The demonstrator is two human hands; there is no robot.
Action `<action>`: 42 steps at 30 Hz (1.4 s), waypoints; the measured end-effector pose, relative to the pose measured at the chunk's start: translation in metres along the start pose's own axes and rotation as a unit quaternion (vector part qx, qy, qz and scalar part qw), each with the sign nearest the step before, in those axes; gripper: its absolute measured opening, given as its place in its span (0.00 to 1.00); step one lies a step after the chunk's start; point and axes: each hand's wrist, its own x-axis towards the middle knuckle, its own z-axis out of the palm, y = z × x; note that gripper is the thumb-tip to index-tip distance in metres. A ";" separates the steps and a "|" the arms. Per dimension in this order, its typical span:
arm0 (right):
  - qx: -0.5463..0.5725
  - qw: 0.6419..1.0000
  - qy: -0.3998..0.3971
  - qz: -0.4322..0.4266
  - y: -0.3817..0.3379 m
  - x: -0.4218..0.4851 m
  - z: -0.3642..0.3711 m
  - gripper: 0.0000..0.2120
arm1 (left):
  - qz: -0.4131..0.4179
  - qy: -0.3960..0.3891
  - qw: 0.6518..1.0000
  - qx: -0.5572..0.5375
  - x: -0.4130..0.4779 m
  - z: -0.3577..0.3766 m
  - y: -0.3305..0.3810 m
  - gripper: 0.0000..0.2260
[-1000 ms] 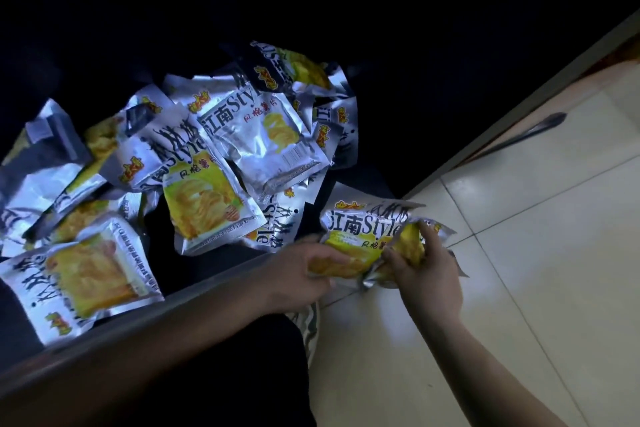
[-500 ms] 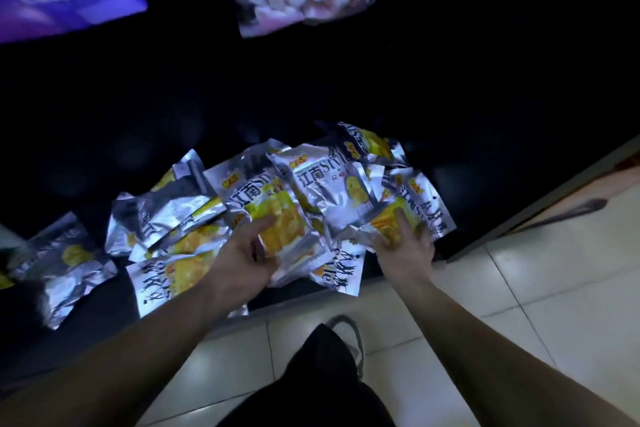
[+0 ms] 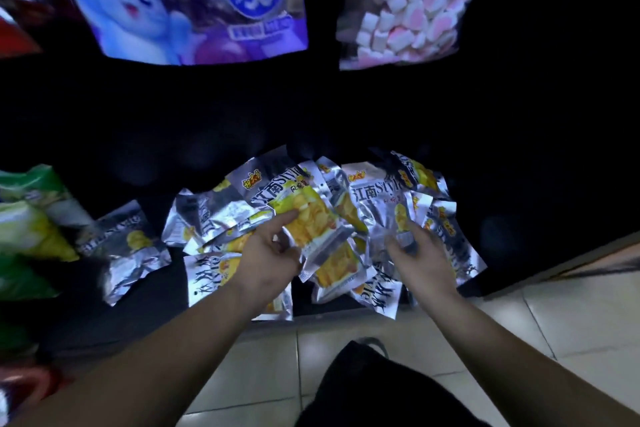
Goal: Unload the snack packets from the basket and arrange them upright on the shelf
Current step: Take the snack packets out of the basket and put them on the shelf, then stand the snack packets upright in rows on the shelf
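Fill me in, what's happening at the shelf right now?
A person is sorting a pile of snack packets lying flat on the dark shelf. The left hand holds a yellow packet; the right hand grips a silver packet beside it. None looks properly upright yet.

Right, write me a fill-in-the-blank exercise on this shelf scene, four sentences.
1. The left hand grips a snack packet whose picture is ___ in colour.
2. The marshmallow bag sits to the ___ of the purple cat bag.
3. The blue badge on the purple cat bag shows the number ___.
4. The right hand pinches a ___ foil packet.

Missing words: yellow; right; 50; silver.
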 end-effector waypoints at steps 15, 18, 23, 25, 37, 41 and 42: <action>-0.189 0.939 -0.222 -0.182 -0.180 -0.037 0.031 0.25 | -0.060 0.007 0.992 -0.114 -0.019 -0.075 0.016 0.23; -0.297 0.889 -0.279 -0.210 -0.235 -0.064 0.041 0.18 | -0.048 0.023 0.993 -0.104 -0.046 -0.107 0.016 0.21; -0.369 0.833 -0.308 -0.275 -0.306 -0.120 0.079 0.14 | -0.055 0.065 0.987 -0.136 -0.100 -0.164 0.001 0.19; -0.369 0.824 -0.309 -0.298 -0.318 -0.149 0.106 0.14 | -0.056 0.090 0.983 -0.147 -0.124 -0.188 -0.008 0.19; -0.373 0.739 -0.423 -0.369 -0.304 -0.287 0.305 0.13 | -0.156 0.320 0.926 -0.125 -0.247 -0.312 -0.150 0.09; -0.374 0.709 -0.472 -0.367 -0.275 -0.305 0.371 0.16 | -0.225 0.341 0.905 -0.117 -0.252 -0.336 -0.199 0.18; -0.379 0.699 -0.484 -0.365 -0.270 -0.307 0.386 0.16 | -0.243 0.350 0.898 -0.110 -0.251 -0.343 -0.208 0.18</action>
